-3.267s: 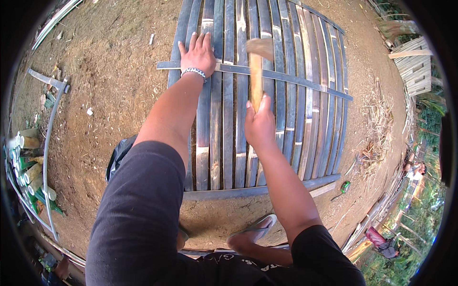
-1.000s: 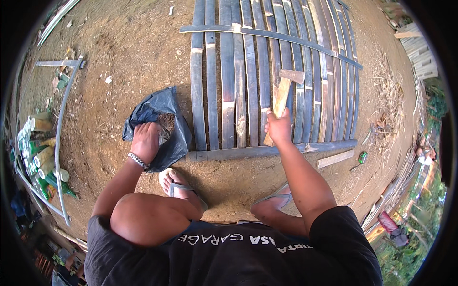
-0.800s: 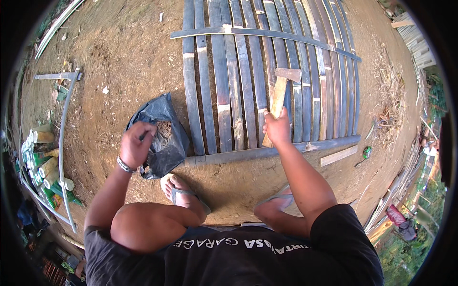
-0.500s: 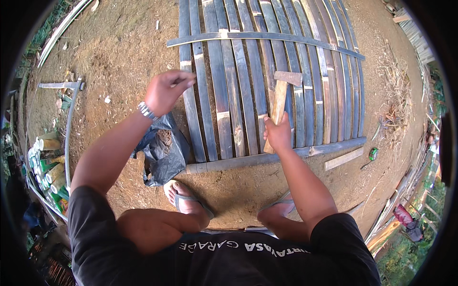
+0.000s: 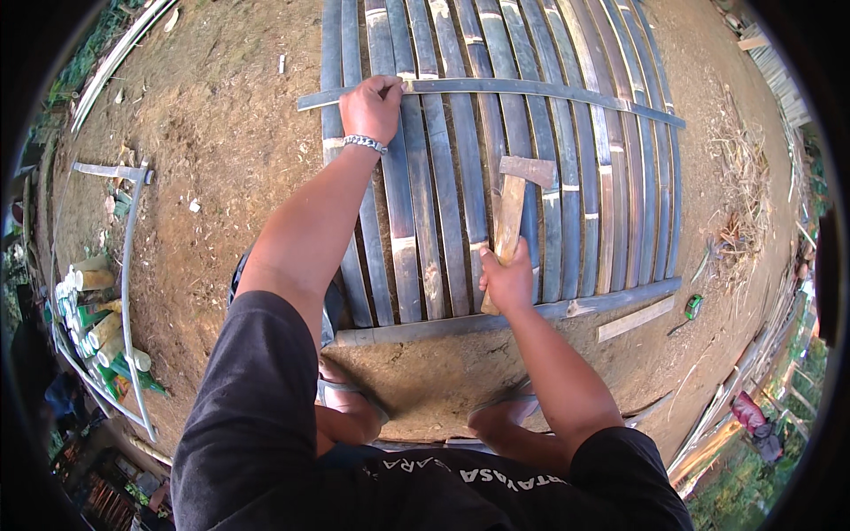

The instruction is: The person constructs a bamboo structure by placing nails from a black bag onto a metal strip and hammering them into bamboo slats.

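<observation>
My right hand [image 5: 509,276] is wrapped round the wooden handle of a hammer [image 5: 510,208], whose flat metal head points away from me above the slats. Ahead and to the left, my left hand [image 5: 372,108] is closed in a pinch at the crosswise bamboo strip [image 5: 496,86]. Whatever its fingertips hold, if anything, is too small to make out. Beneath both hands lies a panel of dark split bamboo slats [image 5: 456,177], side by side with narrow gaps. A bamboo pole [image 5: 425,327] runs across their near ends.
A loose flat strip [image 5: 636,319] and a green tape measure [image 5: 693,307] lie on the soil at the right. A bow-like saw [image 5: 133,221] and cut bamboo pieces [image 5: 97,332] are at the left. My left arm mostly covers a black plastic bag [image 5: 331,310].
My left hand has moved forward and right from beside the black bag to the crosswise strip. The hammer stays in my right hand, shifted slightly nearer to me in the picture.
</observation>
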`<control>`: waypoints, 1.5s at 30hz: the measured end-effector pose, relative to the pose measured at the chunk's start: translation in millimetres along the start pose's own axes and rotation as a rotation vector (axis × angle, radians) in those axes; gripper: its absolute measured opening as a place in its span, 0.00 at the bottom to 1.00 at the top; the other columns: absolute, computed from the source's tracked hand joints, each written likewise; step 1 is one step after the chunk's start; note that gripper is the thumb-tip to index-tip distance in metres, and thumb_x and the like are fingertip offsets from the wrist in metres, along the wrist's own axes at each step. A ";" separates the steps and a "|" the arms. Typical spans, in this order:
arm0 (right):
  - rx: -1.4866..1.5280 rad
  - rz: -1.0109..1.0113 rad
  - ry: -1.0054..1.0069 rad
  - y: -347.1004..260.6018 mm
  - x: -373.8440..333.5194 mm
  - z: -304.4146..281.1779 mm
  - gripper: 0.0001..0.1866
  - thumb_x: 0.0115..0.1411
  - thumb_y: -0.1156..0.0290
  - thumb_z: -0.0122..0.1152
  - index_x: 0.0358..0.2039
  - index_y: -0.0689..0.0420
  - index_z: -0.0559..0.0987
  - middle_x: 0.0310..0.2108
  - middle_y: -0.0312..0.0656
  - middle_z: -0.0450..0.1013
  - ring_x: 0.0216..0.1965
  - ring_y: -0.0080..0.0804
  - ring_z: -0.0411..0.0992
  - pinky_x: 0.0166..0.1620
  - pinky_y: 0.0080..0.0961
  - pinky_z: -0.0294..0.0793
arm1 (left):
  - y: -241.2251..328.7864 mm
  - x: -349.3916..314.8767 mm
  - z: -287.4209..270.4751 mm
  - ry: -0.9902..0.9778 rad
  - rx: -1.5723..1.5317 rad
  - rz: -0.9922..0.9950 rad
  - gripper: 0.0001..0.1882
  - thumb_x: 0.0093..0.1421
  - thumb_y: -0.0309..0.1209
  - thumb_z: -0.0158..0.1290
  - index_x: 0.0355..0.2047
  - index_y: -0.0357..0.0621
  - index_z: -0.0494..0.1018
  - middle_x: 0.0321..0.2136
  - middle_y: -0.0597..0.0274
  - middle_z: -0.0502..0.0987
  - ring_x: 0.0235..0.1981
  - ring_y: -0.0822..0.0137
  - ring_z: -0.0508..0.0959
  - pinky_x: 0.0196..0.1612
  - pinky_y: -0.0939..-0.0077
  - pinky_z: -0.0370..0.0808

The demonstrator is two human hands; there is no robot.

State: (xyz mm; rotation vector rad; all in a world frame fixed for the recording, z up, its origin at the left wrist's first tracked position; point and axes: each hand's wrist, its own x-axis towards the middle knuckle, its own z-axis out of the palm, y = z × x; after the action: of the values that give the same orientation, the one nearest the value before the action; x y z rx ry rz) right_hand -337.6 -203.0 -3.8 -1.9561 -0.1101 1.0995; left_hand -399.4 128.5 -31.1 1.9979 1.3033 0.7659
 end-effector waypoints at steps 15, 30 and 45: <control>-0.026 -0.023 0.002 0.2 0.0 0.8 0.24 0.63 0.71 0.66 0.53 0.67 0.65 0.28 0.43 0.74 0.16 0.25 0.70 0.18 0.26 0.71 | -8.2 0.8 20.4 0.103 0.279 0.239 0.09 0.62 0.42 0.61 0.34 0.54 0.84 0.41 0.72 0.83 0.50 0.61 0.75 0.58 0.60 0.61; -0.500 -0.411 0.004 -58.0 17.7 38.7 0.28 0.69 0.65 0.54 0.64 0.65 0.63 0.43 0.68 0.76 0.46 0.70 0.75 0.47 0.54 0.74 | -10.5 0.8 24.6 0.167 0.232 0.237 0.06 0.59 0.41 0.63 0.31 0.58 0.86 0.40 0.77 0.84 0.48 0.65 0.76 0.58 0.61 0.61; -0.864 -0.536 0.016 -148.3 47.5 62.8 0.29 0.67 0.70 0.53 0.67 0.60 0.61 0.45 0.64 0.77 0.45 0.65 0.76 0.49 0.56 0.74 | -13.2 -1.0 25.7 0.148 0.251 0.229 0.05 0.58 0.39 0.63 0.32 0.58 0.85 0.40 0.79 0.84 0.47 0.64 0.76 0.56 0.61 0.61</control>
State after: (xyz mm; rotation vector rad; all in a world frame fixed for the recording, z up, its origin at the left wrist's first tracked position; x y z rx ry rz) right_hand -308.4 -49.2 56.8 -2.4381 -1.1941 0.7120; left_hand -387.9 126.9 -57.7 2.3597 1.3225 0.9083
